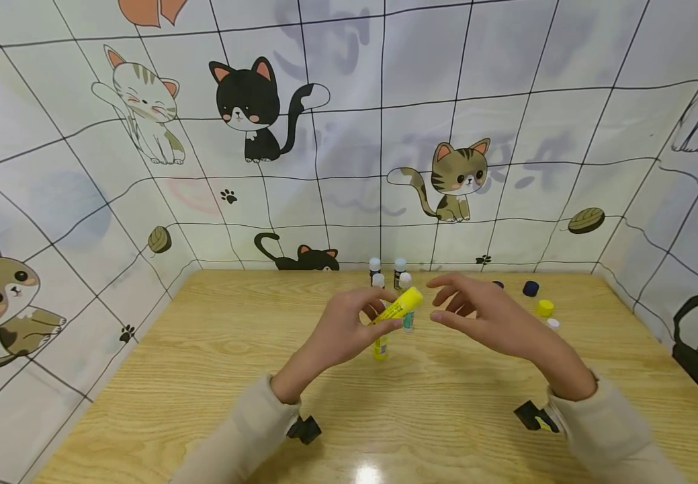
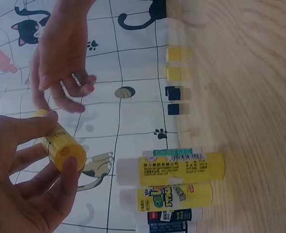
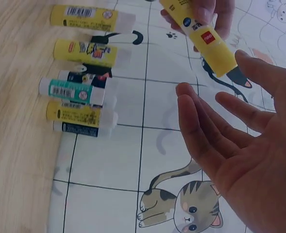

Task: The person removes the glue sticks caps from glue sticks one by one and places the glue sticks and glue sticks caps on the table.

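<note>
My left hand (image 1: pixel 345 329) pinches a yellow glue stick (image 1: pixel 398 306) between thumb and fingers, tilted up to the right above the table. In the right wrist view, the glue stick (image 3: pixel 208 36) shows a small red label and a smooth yellow end. My right hand (image 1: pixel 488 312) hovers just right of that end, fingers apart and slightly bent, holding nothing. Behind and below stand several upright glue sticks with whitish tops: a yellow one (image 2: pixel 181 167), another yellow one (image 2: pixel 174 196), a green one (image 3: pixel 67 91) and dark ones (image 2: pixel 174 215). The left hand partly hides them in the head view.
Loose caps lie at the table's back right: a dark blue cap (image 1: pixel 531 288), a yellow cap (image 1: pixel 545 308), a pale one (image 1: pixel 553 324) and another dark one partly behind the right hand. The wooden table (image 1: pixel 234 403) meets a cat-print cloth (image 1: pixel 349 134) at the back and sides.
</note>
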Demonstrator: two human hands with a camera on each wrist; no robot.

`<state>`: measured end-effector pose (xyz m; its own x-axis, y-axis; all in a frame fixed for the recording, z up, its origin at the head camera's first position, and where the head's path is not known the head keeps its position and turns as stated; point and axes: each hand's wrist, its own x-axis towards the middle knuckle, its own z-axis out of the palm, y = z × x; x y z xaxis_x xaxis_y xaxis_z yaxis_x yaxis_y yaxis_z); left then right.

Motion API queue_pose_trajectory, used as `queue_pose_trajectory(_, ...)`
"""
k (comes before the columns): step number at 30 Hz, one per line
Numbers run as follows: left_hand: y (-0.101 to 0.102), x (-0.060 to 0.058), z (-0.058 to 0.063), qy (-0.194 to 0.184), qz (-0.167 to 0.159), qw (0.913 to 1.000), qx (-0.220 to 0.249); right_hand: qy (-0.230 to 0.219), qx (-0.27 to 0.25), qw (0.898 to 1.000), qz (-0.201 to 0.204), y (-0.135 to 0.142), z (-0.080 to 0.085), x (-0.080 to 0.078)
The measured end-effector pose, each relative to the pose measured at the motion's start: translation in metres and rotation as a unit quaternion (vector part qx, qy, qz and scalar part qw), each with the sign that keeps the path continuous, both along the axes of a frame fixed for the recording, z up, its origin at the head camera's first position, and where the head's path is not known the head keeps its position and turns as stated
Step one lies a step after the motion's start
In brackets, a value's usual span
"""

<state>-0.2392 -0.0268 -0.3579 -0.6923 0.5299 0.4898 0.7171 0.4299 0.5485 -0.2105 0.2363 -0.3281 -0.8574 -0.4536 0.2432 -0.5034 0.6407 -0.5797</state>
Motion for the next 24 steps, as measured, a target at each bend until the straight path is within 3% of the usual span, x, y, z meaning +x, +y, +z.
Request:
queue_pose_trajectory(8,0.009,0.012,-0.004,0.034,-0.032,0.9983,-0.035,0.015,-0.039,0.998,0.053,-0.012,-0.003,0.001)
queue_pose_trajectory(14,0.011,0.018,-0.003,0.023,-0.033,0.9971,-0.065,0.053,-0.043,0.995,0.076,-0.016,-0.006,0.002)
queue_pose_trajectory(19,0.011,0.020,-0.003,0.016,-0.028,0.9950,-0.095,0.046,-0.040,0.995,0.081,-0.016,-0.006,0.002)
queue_pose_trajectory(24,0.012,0.022,-0.002,0.040,-0.028,0.9903,-0.130,0.036,-0.040,0.994,0.093,-0.015,-0.005,0.003)
